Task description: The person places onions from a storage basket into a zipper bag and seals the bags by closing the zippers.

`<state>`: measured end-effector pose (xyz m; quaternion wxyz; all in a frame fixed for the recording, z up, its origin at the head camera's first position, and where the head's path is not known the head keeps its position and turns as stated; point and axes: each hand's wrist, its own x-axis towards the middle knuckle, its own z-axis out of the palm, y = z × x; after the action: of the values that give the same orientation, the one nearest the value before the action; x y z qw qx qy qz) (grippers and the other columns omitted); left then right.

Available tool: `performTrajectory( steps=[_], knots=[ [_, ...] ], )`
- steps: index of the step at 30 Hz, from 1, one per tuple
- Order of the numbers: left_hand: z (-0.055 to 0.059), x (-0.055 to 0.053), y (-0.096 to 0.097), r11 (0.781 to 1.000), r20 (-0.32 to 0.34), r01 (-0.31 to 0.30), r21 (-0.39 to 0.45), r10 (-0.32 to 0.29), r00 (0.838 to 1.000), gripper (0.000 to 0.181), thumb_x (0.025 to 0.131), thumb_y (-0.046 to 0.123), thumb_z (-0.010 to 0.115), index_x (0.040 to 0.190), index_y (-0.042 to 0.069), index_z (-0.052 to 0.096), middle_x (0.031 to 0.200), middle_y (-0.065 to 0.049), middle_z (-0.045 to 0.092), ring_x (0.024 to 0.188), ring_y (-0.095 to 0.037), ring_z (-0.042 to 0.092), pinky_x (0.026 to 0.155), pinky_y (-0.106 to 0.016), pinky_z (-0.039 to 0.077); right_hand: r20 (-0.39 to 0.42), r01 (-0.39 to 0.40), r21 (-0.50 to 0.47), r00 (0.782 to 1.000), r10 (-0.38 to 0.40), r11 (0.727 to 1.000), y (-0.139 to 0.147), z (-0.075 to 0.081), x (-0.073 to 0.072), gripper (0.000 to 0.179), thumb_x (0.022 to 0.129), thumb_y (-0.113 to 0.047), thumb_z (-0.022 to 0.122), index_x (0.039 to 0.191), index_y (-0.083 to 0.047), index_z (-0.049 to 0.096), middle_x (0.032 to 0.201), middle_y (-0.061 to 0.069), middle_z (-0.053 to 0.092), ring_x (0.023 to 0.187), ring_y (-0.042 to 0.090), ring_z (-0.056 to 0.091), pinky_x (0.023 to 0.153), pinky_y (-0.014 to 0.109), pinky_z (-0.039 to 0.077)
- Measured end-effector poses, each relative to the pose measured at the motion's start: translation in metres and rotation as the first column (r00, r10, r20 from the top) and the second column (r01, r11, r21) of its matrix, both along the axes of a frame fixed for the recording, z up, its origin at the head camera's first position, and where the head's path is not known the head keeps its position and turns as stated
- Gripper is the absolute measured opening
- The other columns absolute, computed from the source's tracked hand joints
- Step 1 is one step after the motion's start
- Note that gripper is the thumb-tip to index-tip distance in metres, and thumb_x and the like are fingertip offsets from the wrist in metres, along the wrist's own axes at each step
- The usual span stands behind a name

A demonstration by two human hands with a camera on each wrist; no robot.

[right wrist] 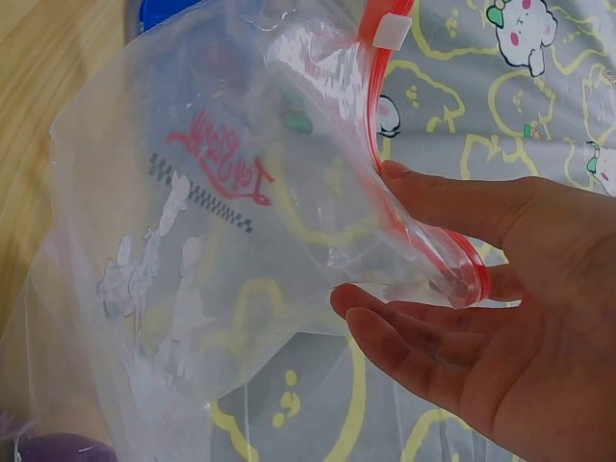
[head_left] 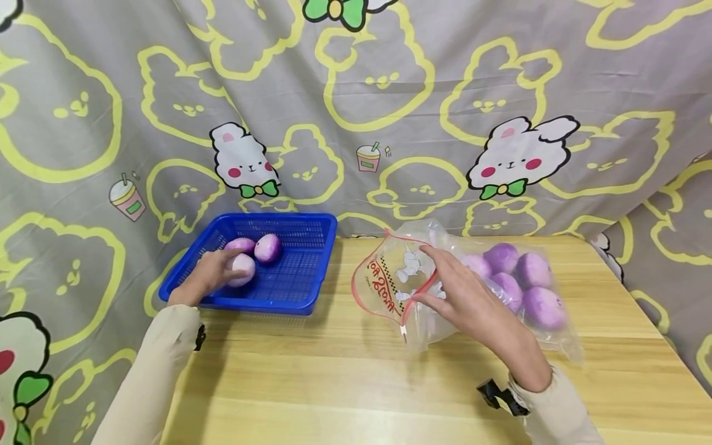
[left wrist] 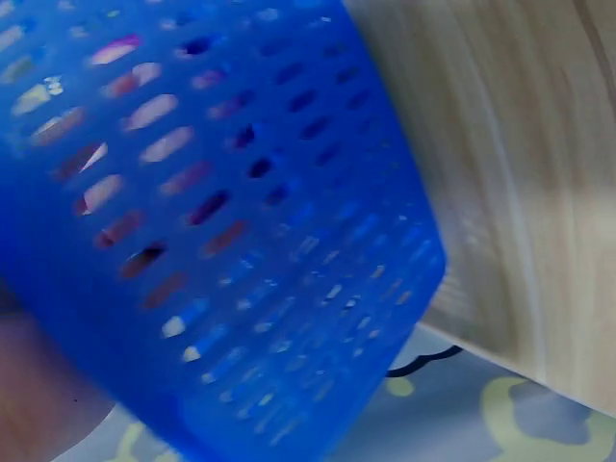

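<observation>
In the blue basket [head_left: 289, 303], my left hand [head_left: 206, 275] grips a pale purple-white, onion-like bulb [head_left: 242, 271]. Two darker ones lie beside it, one a purple bulb [head_left: 268, 248]. Through the basket's slots the left wrist view gives only glimpses of them; part of the left hand [left wrist: 48, 390] is at its lower left. My right hand [head_left: 467, 296] holds the red-edged mouth of a clear zip bag [right wrist: 221, 202] apart, thumb and fingers at the rim. Behind that hand, several purple bulbs [head_left: 542, 308] lie inside clear plastic; whether it is the same bag I cannot tell.
Basket and plastic stand on a light wooden table [head_left: 334, 383], near its back edge. A grey curtain [head_left: 389, 80] with yellow animal outlines hangs right behind. A white slider [right wrist: 392, 32] sits on the bag's red zip.
</observation>
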<state>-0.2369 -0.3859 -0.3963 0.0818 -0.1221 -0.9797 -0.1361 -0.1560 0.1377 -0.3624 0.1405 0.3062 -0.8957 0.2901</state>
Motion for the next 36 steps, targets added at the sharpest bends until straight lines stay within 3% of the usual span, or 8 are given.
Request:
performTrajectory(
  steps=[6, 11, 13, 17, 21, 27, 36],
  knots=[
    [0.016, 0.007, 0.014, 0.999, -0.091, 0.006, 0.047, -0.002, 0.996, 0.056, 0.087, 0.023, 0.078, 0.136, 0.002, 0.059, 0.118, -0.030, 0.065, 0.098, -0.043, 0.061, 0.076, -0.053, 0.049, -0.001, 0.006, 0.001, 1.000, -0.006, 1.000, 0.002, 0.000, -0.001, 0.085, 0.084, -0.026, 0.081, 0.151, -0.003, 0.033, 0.149, 0.023, 0.043, 0.132, 0.039, 0.048, 0.103, 0.055, 0.044],
    [0.020, 0.013, 0.030, 0.997, -0.175, 0.033, 0.068, -0.021, 0.984, 0.057, 0.089, 0.023, 0.077, 0.138, 0.002, 0.057, 0.124, -0.028, 0.063, 0.106, -0.044, 0.062, 0.082, -0.057, 0.051, 0.003, 0.012, 0.008, 1.000, -0.012, 1.000, 0.001, 0.000, -0.001, 0.086, 0.084, -0.027, 0.080, 0.152, -0.003, 0.032, 0.150, 0.023, 0.043, 0.131, 0.040, 0.048, 0.102, 0.055, 0.044],
    [0.021, 0.015, 0.038, 0.995, -0.230, 0.053, 0.080, -0.033, 0.973, 0.057, 0.088, 0.022, 0.078, 0.138, 0.003, 0.057, 0.126, -0.028, 0.063, 0.107, -0.045, 0.062, 0.083, -0.058, 0.050, 0.012, 0.015, 0.010, 1.000, -0.015, 1.000, 0.001, 0.000, -0.001, 0.086, 0.085, -0.028, 0.080, 0.152, -0.003, 0.032, 0.150, 0.023, 0.042, 0.132, 0.040, 0.047, 0.103, 0.055, 0.043],
    [0.023, 0.020, 0.055, 0.989, -0.359, 0.096, 0.116, -0.048, 0.932, 0.058, 0.085, 0.018, 0.080, 0.138, 0.003, 0.058, 0.129, -0.025, 0.062, 0.109, -0.044, 0.063, 0.086, -0.059, 0.050, 0.030, 0.014, 0.010, 0.999, -0.014, 1.000, 0.000, 0.000, 0.000, 0.086, 0.085, -0.027, 0.080, 0.152, -0.002, 0.031, 0.152, 0.023, 0.040, 0.135, 0.040, 0.044, 0.105, 0.056, 0.041],
    [0.029, 0.026, 0.074, 0.980, -0.442, 0.144, 0.139, -0.069, 0.894, 0.060, 0.084, 0.016, 0.081, 0.138, 0.005, 0.057, 0.129, -0.025, 0.062, 0.109, -0.044, 0.063, 0.084, -0.059, 0.052, 0.036, 0.015, 0.010, 0.999, -0.016, 1.000, 0.000, 0.000, 0.000, 0.086, 0.085, -0.027, 0.080, 0.152, -0.002, 0.031, 0.152, 0.023, 0.040, 0.135, 0.041, 0.045, 0.105, 0.056, 0.041],
    [0.040, 0.037, 0.106, 0.969, -0.495, 0.215, 0.123, -0.128, 0.859, 0.057, 0.085, 0.014, 0.080, 0.137, 0.003, 0.057, 0.129, -0.023, 0.062, 0.110, -0.043, 0.063, 0.085, -0.059, 0.052, 0.030, 0.019, 0.011, 0.999, -0.019, 1.000, 0.001, 0.000, 0.001, 0.086, 0.086, -0.027, 0.079, 0.152, -0.001, 0.031, 0.151, 0.023, 0.040, 0.134, 0.040, 0.046, 0.105, 0.055, 0.042],
    [0.051, 0.057, 0.150, 0.929, -0.506, 0.344, 0.135, -0.234, 0.830, 0.060, 0.086, 0.005, 0.077, 0.140, -0.002, 0.051, 0.135, -0.022, 0.058, 0.122, -0.037, 0.057, 0.095, -0.053, 0.050, 0.027, 0.024, 0.016, 0.999, -0.024, 1.000, 0.002, 0.001, 0.001, 0.086, 0.086, -0.028, 0.079, 0.152, -0.002, 0.031, 0.152, 0.023, 0.040, 0.133, 0.041, 0.046, 0.104, 0.055, 0.043]
  ],
)
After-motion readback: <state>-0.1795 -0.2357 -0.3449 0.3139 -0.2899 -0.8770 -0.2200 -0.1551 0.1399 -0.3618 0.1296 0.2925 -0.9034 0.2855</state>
